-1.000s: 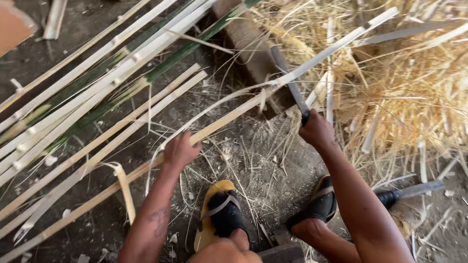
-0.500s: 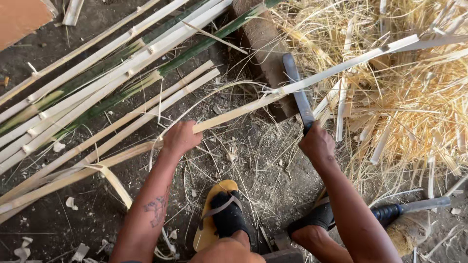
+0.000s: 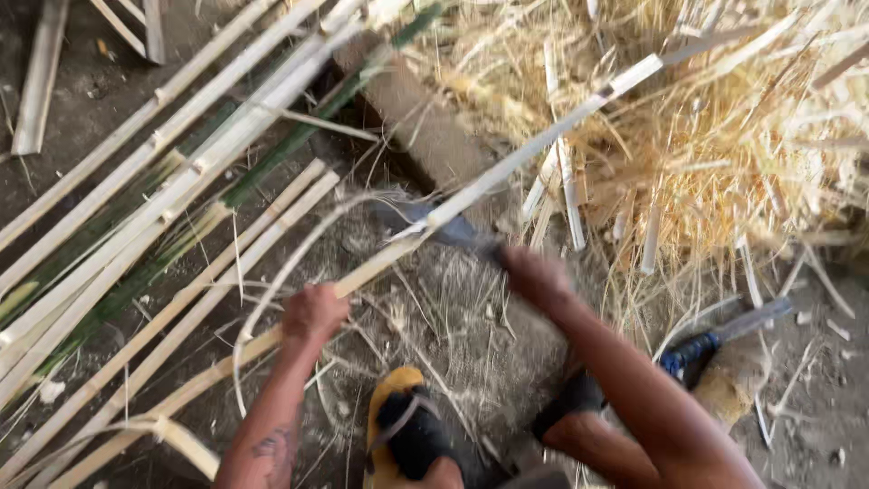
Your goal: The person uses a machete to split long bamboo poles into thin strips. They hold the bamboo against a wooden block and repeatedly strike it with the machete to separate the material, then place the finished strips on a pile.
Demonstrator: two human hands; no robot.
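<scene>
A long pale bamboo strip [image 3: 507,177] runs slantwise from beyond the left hand [image 3: 312,312] up past the right hand [image 3: 534,272] toward the straw-coloured heap of shavings [image 3: 724,118]. It is flat, split and jointed. The left hand is clenched around its lower part. The right hand, blurred, is closed on a dark blade [image 3: 434,225] lying against the strip just above that grip (a thin peel [image 3: 272,281] curls off there). Near the right forearm lies a blue-handled tool [image 3: 715,337].
</scene>
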